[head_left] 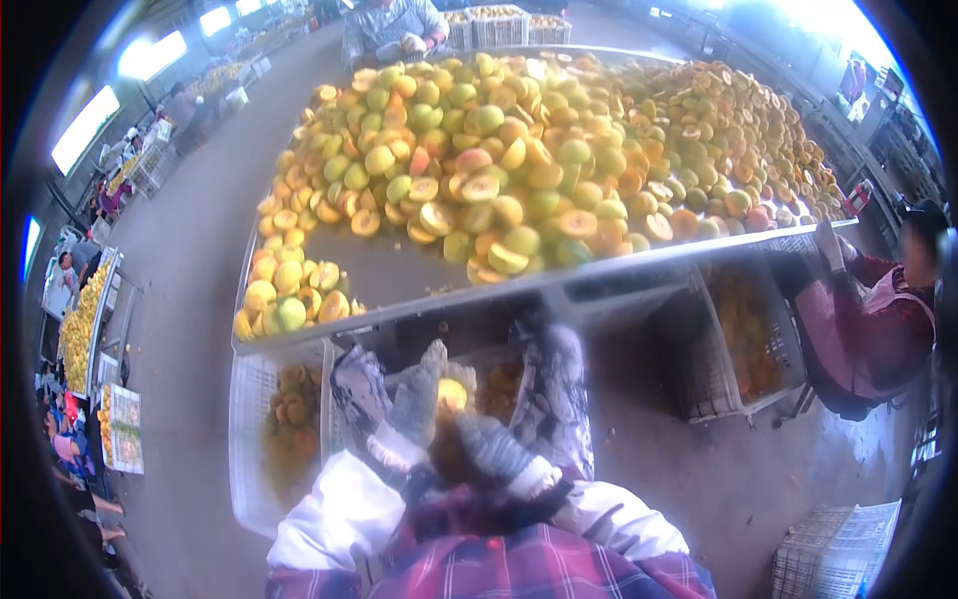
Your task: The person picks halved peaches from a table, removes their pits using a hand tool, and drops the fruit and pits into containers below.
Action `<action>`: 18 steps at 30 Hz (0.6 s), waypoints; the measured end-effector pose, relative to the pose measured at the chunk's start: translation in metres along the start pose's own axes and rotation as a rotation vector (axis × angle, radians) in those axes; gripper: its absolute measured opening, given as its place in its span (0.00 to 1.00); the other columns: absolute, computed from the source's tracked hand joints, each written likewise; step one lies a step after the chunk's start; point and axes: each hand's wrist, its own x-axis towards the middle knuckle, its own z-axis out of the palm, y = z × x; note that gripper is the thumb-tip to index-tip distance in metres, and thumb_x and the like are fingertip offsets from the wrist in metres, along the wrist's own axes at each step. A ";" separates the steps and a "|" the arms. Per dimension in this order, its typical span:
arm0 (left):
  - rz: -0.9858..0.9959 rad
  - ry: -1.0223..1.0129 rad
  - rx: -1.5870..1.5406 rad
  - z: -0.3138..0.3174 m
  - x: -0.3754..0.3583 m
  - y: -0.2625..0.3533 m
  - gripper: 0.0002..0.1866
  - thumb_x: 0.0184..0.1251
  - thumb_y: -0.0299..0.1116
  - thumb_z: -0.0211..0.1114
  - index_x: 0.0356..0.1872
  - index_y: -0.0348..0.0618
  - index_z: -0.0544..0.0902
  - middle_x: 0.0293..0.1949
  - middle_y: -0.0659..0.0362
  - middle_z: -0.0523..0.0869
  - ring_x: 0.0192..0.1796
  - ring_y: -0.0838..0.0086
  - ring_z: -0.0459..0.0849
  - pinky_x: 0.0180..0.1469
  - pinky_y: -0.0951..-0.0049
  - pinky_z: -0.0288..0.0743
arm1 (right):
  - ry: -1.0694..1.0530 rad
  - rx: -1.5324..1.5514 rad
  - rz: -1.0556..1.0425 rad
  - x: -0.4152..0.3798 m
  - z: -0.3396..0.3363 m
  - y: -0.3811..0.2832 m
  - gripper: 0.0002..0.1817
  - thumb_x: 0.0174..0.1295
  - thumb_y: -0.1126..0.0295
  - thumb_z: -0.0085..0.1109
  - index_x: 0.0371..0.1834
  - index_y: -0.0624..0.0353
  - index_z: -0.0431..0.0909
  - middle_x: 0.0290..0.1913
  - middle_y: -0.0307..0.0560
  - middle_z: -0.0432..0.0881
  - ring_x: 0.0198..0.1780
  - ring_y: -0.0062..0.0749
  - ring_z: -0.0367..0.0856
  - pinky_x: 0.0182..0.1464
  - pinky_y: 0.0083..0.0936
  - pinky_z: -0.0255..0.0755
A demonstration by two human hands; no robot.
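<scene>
My left hand [415,404], in a grey work glove, is closed around a yellow peach [452,393] in front of my lap. Just to its right and lower is my right hand [496,449], also gloved, with curled fingers pointing toward the peach. Whatever the right hand may grip is blurred and hidden by its fingers. Ahead of both hands, a metal-edged table [384,262] carries a large heap of halved peaches [479,150]. A smaller group of peach halves [289,290] lies at the table's near left corner.
A white crate [244,439] with fruit stands left of my legs. Another crate [714,369] with fruit is under the table to the right, beside a seated person [868,319]. Stacked crates [833,549] stand at lower right. Across the table is another person [394,30].
</scene>
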 end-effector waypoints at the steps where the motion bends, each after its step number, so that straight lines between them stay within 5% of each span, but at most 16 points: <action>1: -0.176 0.062 -0.217 0.005 0.002 0.001 0.28 0.73 0.55 0.51 0.32 0.38 0.84 0.24 0.57 0.82 0.24 0.70 0.80 0.28 0.72 0.76 | -0.042 -0.092 0.089 0.001 0.005 -0.001 0.18 0.63 0.67 0.55 0.53 0.64 0.74 0.35 0.51 0.79 0.36 0.45 0.80 0.41 0.35 0.75; 2: -0.179 0.062 -0.214 0.015 0.000 -0.001 0.28 0.73 0.55 0.51 0.32 0.38 0.84 0.24 0.57 0.82 0.24 0.70 0.80 0.28 0.72 0.76 | -0.040 -0.090 0.092 0.005 0.000 -0.002 0.18 0.63 0.67 0.55 0.53 0.64 0.74 0.35 0.51 0.79 0.36 0.45 0.80 0.41 0.35 0.75; 4: 0.030 0.486 -0.129 0.041 -0.006 0.001 0.28 0.72 0.55 0.53 0.30 0.36 0.84 0.22 0.57 0.83 0.18 0.70 0.78 0.21 0.72 0.72 | 0.005 0.130 0.223 0.012 -0.008 -0.007 0.22 0.58 0.67 0.60 0.52 0.70 0.73 0.35 0.56 0.80 0.37 0.53 0.80 0.42 0.40 0.76; 8: 0.341 0.821 0.034 0.083 -0.023 0.022 0.28 0.71 0.54 0.54 0.29 0.36 0.85 0.21 0.56 0.83 0.16 0.71 0.77 0.17 0.73 0.70 | 0.096 0.109 0.141 0.001 0.008 0.011 0.21 0.54 0.66 0.65 0.46 0.69 0.74 0.33 0.58 0.80 0.35 0.55 0.81 0.39 0.42 0.75; 10: 0.242 0.645 0.156 0.068 -0.021 0.019 0.27 0.73 0.52 0.53 0.28 0.36 0.85 0.22 0.57 0.84 0.19 0.71 0.79 0.22 0.73 0.71 | -0.078 0.191 0.278 0.014 -0.018 -0.011 0.18 0.54 0.65 0.66 0.40 0.67 0.74 0.31 0.56 0.80 0.34 0.55 0.80 0.38 0.43 0.74; 13: 0.111 0.375 0.326 0.031 -0.007 0.014 0.26 0.74 0.49 0.51 0.28 0.37 0.86 0.23 0.58 0.85 0.24 0.72 0.81 0.29 0.71 0.74 | -0.036 0.231 0.237 0.024 -0.031 -0.022 0.17 0.55 0.64 0.65 0.38 0.67 0.73 0.30 0.57 0.79 0.33 0.55 0.80 0.37 0.43 0.74; 15: 0.059 0.236 0.372 0.008 0.007 0.000 0.27 0.77 0.47 0.47 0.28 0.37 0.86 0.24 0.58 0.86 0.27 0.72 0.82 0.35 0.69 0.75 | 0.011 0.125 0.145 0.009 -0.003 0.008 0.15 0.58 0.64 0.62 0.38 0.65 0.74 0.27 0.51 0.78 0.30 0.49 0.80 0.34 0.41 0.75; 18: -0.145 0.101 0.266 0.009 0.004 0.020 0.28 0.79 0.46 0.45 0.28 0.36 0.86 0.24 0.58 0.86 0.28 0.71 0.83 0.35 0.70 0.76 | -0.178 0.388 0.162 0.021 -0.014 0.009 0.13 0.60 0.62 0.61 0.36 0.62 0.75 0.25 0.42 0.76 0.25 0.38 0.77 0.29 0.36 0.75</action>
